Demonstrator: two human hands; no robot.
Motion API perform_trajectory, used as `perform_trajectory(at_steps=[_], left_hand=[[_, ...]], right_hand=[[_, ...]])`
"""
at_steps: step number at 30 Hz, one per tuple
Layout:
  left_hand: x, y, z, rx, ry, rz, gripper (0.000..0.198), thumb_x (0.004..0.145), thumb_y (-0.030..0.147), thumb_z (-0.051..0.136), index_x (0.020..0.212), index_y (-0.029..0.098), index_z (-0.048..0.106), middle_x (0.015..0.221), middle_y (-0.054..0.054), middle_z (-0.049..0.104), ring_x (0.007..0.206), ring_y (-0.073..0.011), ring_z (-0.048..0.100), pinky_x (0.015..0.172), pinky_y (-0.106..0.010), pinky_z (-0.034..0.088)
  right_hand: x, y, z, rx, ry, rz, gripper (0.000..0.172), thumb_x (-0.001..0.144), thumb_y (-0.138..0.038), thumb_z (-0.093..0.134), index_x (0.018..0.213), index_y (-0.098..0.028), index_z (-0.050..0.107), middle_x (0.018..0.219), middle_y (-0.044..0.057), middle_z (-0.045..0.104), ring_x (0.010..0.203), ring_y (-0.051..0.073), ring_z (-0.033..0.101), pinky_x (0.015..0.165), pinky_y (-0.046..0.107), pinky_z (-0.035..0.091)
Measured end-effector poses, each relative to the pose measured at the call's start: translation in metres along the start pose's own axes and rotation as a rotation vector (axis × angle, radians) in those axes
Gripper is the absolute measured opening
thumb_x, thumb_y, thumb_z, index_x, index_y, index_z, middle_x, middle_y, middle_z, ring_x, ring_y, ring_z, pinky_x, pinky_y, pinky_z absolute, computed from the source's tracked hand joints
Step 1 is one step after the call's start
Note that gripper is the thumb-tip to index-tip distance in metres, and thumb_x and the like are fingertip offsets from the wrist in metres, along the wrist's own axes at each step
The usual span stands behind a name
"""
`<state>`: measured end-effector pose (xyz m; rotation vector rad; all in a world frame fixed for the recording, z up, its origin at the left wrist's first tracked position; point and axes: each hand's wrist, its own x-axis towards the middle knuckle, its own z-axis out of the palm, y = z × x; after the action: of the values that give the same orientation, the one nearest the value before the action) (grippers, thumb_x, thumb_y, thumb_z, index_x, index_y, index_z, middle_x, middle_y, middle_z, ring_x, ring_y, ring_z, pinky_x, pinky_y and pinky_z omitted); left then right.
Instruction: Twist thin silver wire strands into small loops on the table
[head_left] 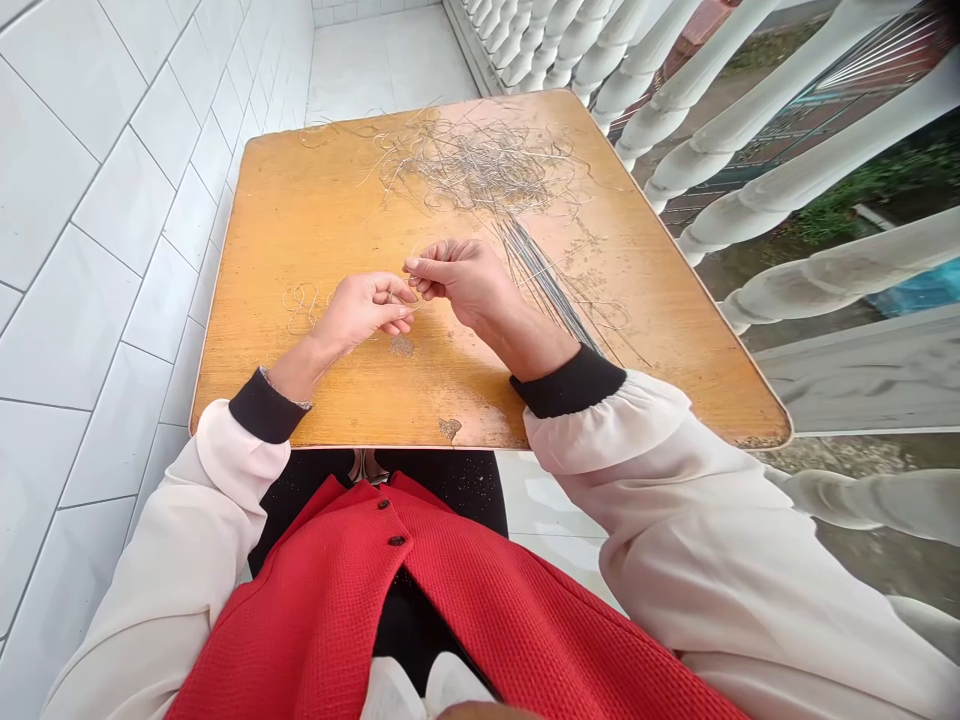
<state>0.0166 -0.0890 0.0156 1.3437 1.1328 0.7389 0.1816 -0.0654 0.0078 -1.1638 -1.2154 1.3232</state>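
Over the middle of the wooden table (300, 215), my left hand (360, 312) and my right hand (466, 277) almost meet at the fingertips. Both are closed in a pinch on one thin wire (415, 303), which curves between them; parts of it are hidden by the fingers. Just left of my left hand lie a few small bent wire pieces (301, 305). Beside my right wrist rests a bundle of straight grey wires (553, 285), partly covered by the forearm. A loose tangle of thin wire (484, 170) spreads behind my hands.
A white tiled wall (112, 230) runs close along the left side. White balusters (705, 150) line the right, just past the table edge. The tabletop has worn patches near its front edge (449, 429). My lap is under the near edge.
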Motion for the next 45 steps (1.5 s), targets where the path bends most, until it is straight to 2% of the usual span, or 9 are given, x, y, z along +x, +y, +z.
perform_trajectory(at_steps=[6, 13, 24, 28, 31, 36, 41, 43, 45], left_hand=[[0.004, -0.002, -0.004, -0.117, -0.012, -0.026, 0.016, 0.089, -0.003, 0.069, 0.090, 0.013, 0.066, 0.065, 0.004, 0.072, 0.058, -0.0061, 0.070, 0.062, -0.018, 0.052], [0.008, -0.008, -0.005, -0.149, 0.040, -0.005, 0.015, 0.090, -0.001, 0.071, 0.088, 0.013, 0.065, 0.068, 0.004, 0.073, 0.060, -0.0048, 0.071, 0.062, -0.016, 0.052], [0.009, -0.011, -0.003, -0.028, 0.046, 0.086, 0.015, 0.089, 0.000, 0.069, 0.088, 0.015, 0.068, 0.068, 0.004, 0.073, 0.063, -0.0063, 0.072, 0.066, -0.017, 0.055], [0.009, -0.010, -0.004, -0.047, 0.040, 0.089, 0.014, 0.090, 0.002, 0.072, 0.091, 0.015, 0.068, 0.070, 0.004, 0.073, 0.063, -0.0057, 0.072, 0.065, -0.016, 0.055], [0.007, -0.007, -0.005, -0.119, 0.026, 0.029, 0.011, 0.092, 0.004, 0.072, 0.093, 0.014, 0.067, 0.071, 0.003, 0.074, 0.062, -0.0058, 0.072, 0.064, -0.016, 0.055], [0.005, -0.003, -0.007, -0.143, 0.037, -0.010, 0.014, 0.098, 0.011, 0.068, 0.085, 0.014, 0.066, 0.071, 0.001, 0.073, 0.060, -0.0055, 0.071, 0.058, -0.015, 0.051], [0.005, -0.002, -0.009, -0.074, 0.043, -0.052, 0.021, 0.099, 0.009, 0.063, 0.079, 0.015, 0.064, 0.071, -0.001, 0.075, 0.058, -0.0057, 0.070, 0.057, -0.015, 0.050], [0.007, 0.000, -0.015, -0.008, 0.043, -0.074, 0.023, 0.098, 0.010, 0.064, 0.075, 0.014, 0.064, 0.069, -0.002, 0.074, 0.057, -0.0065, 0.068, 0.057, -0.017, 0.050], [0.009, 0.003, -0.024, 0.046, 0.120, -0.047, 0.026, 0.099, 0.018, 0.067, 0.074, 0.015, 0.064, 0.067, -0.002, 0.074, 0.055, -0.0067, 0.066, 0.056, -0.017, 0.049]], right_hand=[[-0.001, -0.004, -0.003, 0.046, -0.013, 0.090, 0.027, 0.084, -0.014, 0.085, 0.065, -0.017, 0.067, 0.063, 0.000, 0.067, 0.055, 0.007, 0.058, 0.055, 0.019, 0.047], [-0.004, -0.005, -0.003, -0.046, 0.007, 0.071, 0.015, 0.083, -0.020, 0.086, 0.075, -0.019, 0.072, 0.073, 0.003, 0.073, 0.066, 0.012, 0.066, 0.065, 0.025, 0.054], [-0.002, -0.007, 0.001, -0.102, 0.027, 0.055, 0.041, 0.085, -0.012, 0.079, 0.052, -0.020, 0.056, 0.057, 0.000, 0.056, 0.052, 0.010, 0.049, 0.058, 0.027, 0.049], [-0.001, -0.005, 0.000, -0.091, 0.051, 0.048, 0.041, 0.085, -0.015, 0.081, 0.053, -0.020, 0.055, 0.056, -0.001, 0.053, 0.053, 0.010, 0.049, 0.059, 0.027, 0.050], [0.000, -0.005, -0.001, -0.115, 0.084, 0.010, 0.037, 0.086, -0.020, 0.083, 0.058, -0.020, 0.058, 0.061, 0.001, 0.058, 0.057, 0.012, 0.054, 0.063, 0.028, 0.054], [0.001, -0.005, -0.003, -0.136, 0.116, 0.010, 0.035, 0.089, -0.018, 0.079, 0.060, -0.019, 0.061, 0.065, 0.002, 0.062, 0.058, 0.011, 0.053, 0.060, 0.025, 0.051], [0.006, -0.003, -0.009, -0.156, 0.046, 0.048, 0.033, 0.085, -0.017, 0.086, 0.060, -0.019, 0.064, 0.060, 0.002, 0.061, 0.055, 0.010, 0.053, 0.055, 0.025, 0.051], [0.009, -0.004, -0.011, -0.199, -0.010, 0.121, 0.035, 0.085, -0.014, 0.087, 0.058, -0.017, 0.064, 0.056, 0.002, 0.060, 0.051, 0.009, 0.052, 0.053, 0.024, 0.048], [0.010, -0.005, -0.011, -0.297, -0.074, 0.221, 0.039, 0.086, -0.010, 0.085, 0.053, -0.017, 0.064, 0.051, 0.002, 0.058, 0.048, 0.009, 0.051, 0.048, 0.023, 0.043]])
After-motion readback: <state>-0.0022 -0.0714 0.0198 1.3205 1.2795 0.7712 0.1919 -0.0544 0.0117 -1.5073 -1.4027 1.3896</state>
